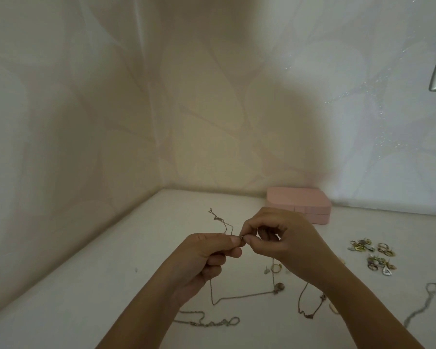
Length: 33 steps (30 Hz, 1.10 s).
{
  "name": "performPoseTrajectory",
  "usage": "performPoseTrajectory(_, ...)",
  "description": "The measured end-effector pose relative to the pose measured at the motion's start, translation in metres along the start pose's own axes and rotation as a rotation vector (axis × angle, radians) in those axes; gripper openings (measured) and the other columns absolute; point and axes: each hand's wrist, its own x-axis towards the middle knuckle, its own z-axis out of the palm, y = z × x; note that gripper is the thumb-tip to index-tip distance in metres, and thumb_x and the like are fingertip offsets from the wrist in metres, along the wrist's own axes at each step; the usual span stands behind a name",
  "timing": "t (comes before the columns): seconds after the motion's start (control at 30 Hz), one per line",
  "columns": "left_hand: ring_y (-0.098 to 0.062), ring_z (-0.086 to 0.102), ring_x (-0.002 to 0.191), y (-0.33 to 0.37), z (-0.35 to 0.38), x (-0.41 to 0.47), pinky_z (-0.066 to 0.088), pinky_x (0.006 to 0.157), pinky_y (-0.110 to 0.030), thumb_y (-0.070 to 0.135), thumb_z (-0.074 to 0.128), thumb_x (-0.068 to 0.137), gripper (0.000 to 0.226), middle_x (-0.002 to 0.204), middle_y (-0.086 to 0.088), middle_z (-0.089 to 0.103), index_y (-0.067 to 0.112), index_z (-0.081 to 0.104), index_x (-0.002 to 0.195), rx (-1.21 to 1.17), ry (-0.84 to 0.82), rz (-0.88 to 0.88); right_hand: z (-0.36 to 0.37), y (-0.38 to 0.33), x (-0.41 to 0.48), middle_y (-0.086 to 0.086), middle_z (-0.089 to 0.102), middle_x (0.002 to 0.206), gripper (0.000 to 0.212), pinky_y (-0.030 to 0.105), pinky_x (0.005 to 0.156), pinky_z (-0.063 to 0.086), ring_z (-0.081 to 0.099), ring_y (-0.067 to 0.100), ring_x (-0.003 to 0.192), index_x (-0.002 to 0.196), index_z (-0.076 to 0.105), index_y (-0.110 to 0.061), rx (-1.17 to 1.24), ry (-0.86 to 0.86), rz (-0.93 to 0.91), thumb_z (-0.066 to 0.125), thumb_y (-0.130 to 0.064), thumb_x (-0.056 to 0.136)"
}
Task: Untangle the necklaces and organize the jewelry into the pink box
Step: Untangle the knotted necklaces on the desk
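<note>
My left hand [209, 258] and my right hand [280, 240] meet above the white table, both pinching a thin chain necklace [242, 295] at its clasp. One end of the chain sticks up behind my fingers. The rest hangs down in a loop to a small pendant [278, 287] over the table. The pink box [297, 206] stands closed at the back, just behind my right hand. Another necklace [207, 321] lies in front of my left arm, and a third necklace [310, 308] lies partly under my right forearm.
A cluster of rings and earrings [373, 255] lies at the right. A silver chain [423, 306] lies at the far right edge. A small ring and stud [275, 268] sit under my right hand. Walls close the table at the left and back.
</note>
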Motion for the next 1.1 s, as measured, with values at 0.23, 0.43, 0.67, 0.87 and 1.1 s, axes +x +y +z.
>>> performPoseTrajectory(0.23,-0.003,0.027,0.045,-0.0012,-0.0007,-0.0005,0.023,0.04,-0.012,0.022,0.069,0.069,0.022,0.064,0.002,0.061,0.006,0.073,0.083,-0.005,-0.039,0.036,-0.0015,0.0019,0.0005,-0.009,0.062,0.069,0.019,0.018,0.058,0.042,0.051,0.018,0.061,0.076,0.074,-0.023,0.124,-0.01,0.067,0.073,-0.005,0.078)
performPoseTrajectory(0.43,-0.004,0.026,0.045,-0.001,0.0001,-0.0013,0.026,0.04,-0.012,0.024,0.069,0.068,0.02,0.065,0.002,0.062,0.008,0.073,0.08,0.018,-0.044,0.066,-0.0023,0.0008,-0.0002,-0.01,0.062,0.068,0.017,0.018,0.058,0.042,0.05,0.01,0.061,0.076,0.074,-0.023,0.153,-0.023,0.098,0.073,-0.006,0.079)
performPoseTrajectory(0.67,-0.004,0.026,0.044,0.0012,-0.0001,-0.0015,0.022,0.04,-0.012,0.019,0.07,0.067,0.017,0.063,0.001,0.061,0.007,0.074,0.078,0.007,-0.026,0.04,-0.0011,0.0003,-0.0001,-0.008,0.063,0.069,0.017,0.018,0.058,0.042,0.05,0.012,0.061,0.076,0.074,-0.022,0.155,-0.04,0.118,0.072,-0.006,0.079)
performPoseTrajectory(0.87,-0.005,0.024,0.044,-0.0009,0.0039,-0.0007,0.02,0.04,-0.014,0.008,0.061,0.083,0.018,0.059,0.003,0.057,0.01,0.071,0.069,0.05,0.016,0.045,-0.0018,-0.0001,-0.0014,-0.004,0.062,0.07,0.02,0.018,0.057,0.041,0.051,0.02,0.062,0.073,0.073,-0.025,0.106,-0.051,0.102,0.072,-0.005,0.078)
performPoseTrajectory(1.1,-0.004,0.026,0.043,0.0001,0.0036,-0.0031,0.024,0.04,-0.013,0.024,0.07,0.068,0.012,0.062,0.003,0.061,0.013,0.074,0.07,0.07,-0.017,0.077,-0.0052,-0.0004,-0.0017,-0.003,0.064,0.071,0.019,0.024,0.058,0.043,0.051,0.022,0.062,0.074,0.074,-0.026,0.142,-0.042,0.106,0.073,-0.007,0.078)
